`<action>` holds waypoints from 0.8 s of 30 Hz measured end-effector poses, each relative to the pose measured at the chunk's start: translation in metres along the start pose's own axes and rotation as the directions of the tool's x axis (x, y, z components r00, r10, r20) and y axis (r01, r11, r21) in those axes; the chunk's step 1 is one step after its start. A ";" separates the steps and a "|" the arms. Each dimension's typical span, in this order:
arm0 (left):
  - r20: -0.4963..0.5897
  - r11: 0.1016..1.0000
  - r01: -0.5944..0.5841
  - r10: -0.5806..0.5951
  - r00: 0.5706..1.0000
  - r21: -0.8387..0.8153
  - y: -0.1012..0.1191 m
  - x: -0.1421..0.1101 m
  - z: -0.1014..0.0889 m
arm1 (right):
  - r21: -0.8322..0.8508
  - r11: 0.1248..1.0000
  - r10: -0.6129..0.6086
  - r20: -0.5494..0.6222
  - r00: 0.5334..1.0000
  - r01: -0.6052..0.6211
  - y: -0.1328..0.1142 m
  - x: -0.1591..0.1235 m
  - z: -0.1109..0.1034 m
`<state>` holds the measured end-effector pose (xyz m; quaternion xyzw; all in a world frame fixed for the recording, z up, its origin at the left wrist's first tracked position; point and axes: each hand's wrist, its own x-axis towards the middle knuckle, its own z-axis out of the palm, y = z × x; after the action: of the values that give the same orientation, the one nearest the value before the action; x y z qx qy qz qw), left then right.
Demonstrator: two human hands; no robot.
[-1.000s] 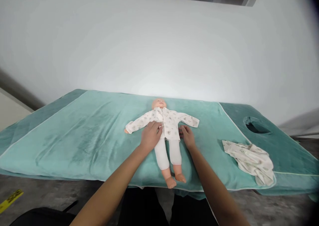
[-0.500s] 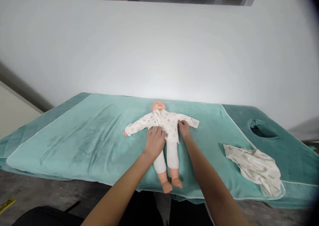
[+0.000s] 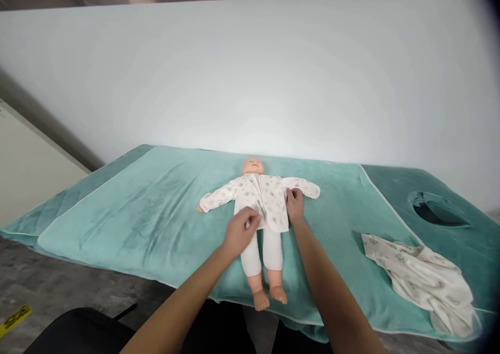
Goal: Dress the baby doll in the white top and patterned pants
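While the doll [image 3: 260, 208] lay on its back mid-bed, you pinched its soft printed shirt [image 3: 264, 200] at the near hem with your left hand [image 3: 240, 232], your right hand [image 3: 295, 204] lying flat and released on it; thin cloth, likely best gripped by edges.

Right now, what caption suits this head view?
Two hands, left and right, on a dressed baby doll lying on teal towel.

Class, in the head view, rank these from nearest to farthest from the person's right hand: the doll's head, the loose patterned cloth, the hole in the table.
1. Doll's head, just up and left of the right hand.
2. Loose patterned cloth, lower right.
3. Hole in the table, far right.
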<state>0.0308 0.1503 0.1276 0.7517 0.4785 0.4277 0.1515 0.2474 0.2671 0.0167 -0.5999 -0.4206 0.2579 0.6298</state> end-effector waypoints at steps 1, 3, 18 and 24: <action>-0.069 0.995 0.100 -0.099 0.993 0.007 -0.010 0.005 -0.007 | -0.001 1.000 -0.007 -0.001 1.000 0.007 0.000 -0.001 0.000; -0.175 0.946 0.313 -0.296 0.939 0.080 -0.037 0.013 -0.021 | -0.005 1.000 -0.016 0.009 1.000 0.016 -0.001 -0.002 0.000; -0.532 0.725 0.562 -0.316 0.786 0.399 -0.164 -0.014 -0.029 | -0.073 0.997 -0.014 0.126 0.992 0.024 -0.003 -0.003 -0.002; -0.530 0.762 0.607 -0.427 0.732 0.224 -0.172 -0.014 -0.029 | -0.065 0.998 0.004 0.145 0.989 0.006 -0.008 -0.007 -0.003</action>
<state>-0.0962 0.2186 0.0287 0.4790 0.7675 0.4260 0.0025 0.2450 0.2580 0.0235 -0.5997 -0.4739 0.2866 0.5777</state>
